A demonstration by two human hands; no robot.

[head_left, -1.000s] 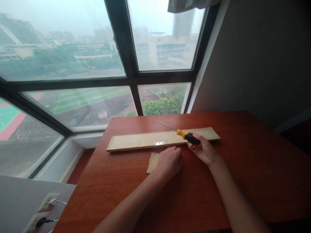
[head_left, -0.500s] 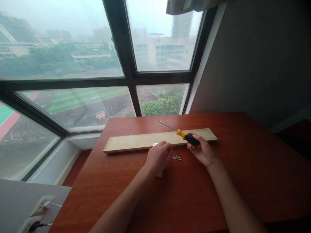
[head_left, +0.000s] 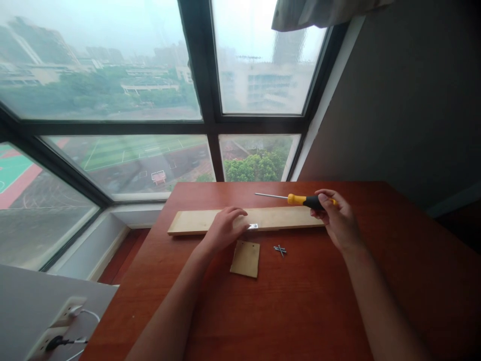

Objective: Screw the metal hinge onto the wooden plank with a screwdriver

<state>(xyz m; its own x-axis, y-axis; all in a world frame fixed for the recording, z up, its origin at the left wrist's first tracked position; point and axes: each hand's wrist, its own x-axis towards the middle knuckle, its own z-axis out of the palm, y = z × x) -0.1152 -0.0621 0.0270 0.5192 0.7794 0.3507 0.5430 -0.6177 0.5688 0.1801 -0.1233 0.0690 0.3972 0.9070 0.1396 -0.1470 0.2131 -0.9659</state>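
Note:
My right hand [head_left: 341, 220] grips the handle of a yellow and black screwdriver [head_left: 296, 199], its shaft pointing left above a long pale wooden board [head_left: 285, 216]. My left hand [head_left: 227, 226] lies over the board's near side left of centre, fingers loosely curved and apart from the thumb. Beside its thumb, a small silver metal plate [head_left: 253, 226] with a dark spot, maybe a screw or hole, sits at the board's near edge. A tan square piece [head_left: 245, 259] with small holes lies in front. Several screws [head_left: 280, 250] form a small pile to its right.
The reddish-brown table [head_left: 300, 306] reaches up to a window with a dark frame [head_left: 150, 128]. Grey wall [head_left: 391, 100] rises on the right. At lower left, plugs and cords fill a wall socket [head_left: 56, 341]. Fabric [head_left: 319, 14] hangs at the top.
My left hand has moved left and opened up, uncovering the tan square piece and more of the metal plate. The screwdriver has swung level and moved right with my right hand.

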